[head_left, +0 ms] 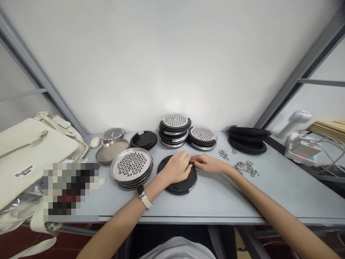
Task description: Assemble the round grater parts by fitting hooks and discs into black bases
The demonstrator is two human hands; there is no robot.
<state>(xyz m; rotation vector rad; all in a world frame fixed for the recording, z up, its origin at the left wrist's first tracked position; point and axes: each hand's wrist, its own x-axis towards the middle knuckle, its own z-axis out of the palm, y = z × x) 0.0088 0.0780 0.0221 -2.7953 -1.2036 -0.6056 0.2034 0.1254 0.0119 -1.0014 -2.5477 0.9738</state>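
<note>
A black round disc (179, 187) with a thin metallic rim at its lower right lies on the grey table in front of me. My left hand (176, 167) lies over its upper part, fingers curled toward the right edge and holding it. Close by, at that edge, my right hand (206, 163) has thumb and fingers pinched on a small metal clip, mostly hidden by the fingertips. To the right is a loose pile of shiny metal clips (245, 168); a few more clips (223, 154) lie farther back.
Left of the disc stand stacked perforated metal grater discs (132, 165) and plain metal discs (111, 151). Along the wall are a black ring-edged disc (143, 140), assembled stacks (175, 131) and black holders (248, 140). A cream bag (40, 151) occupies the left end.
</note>
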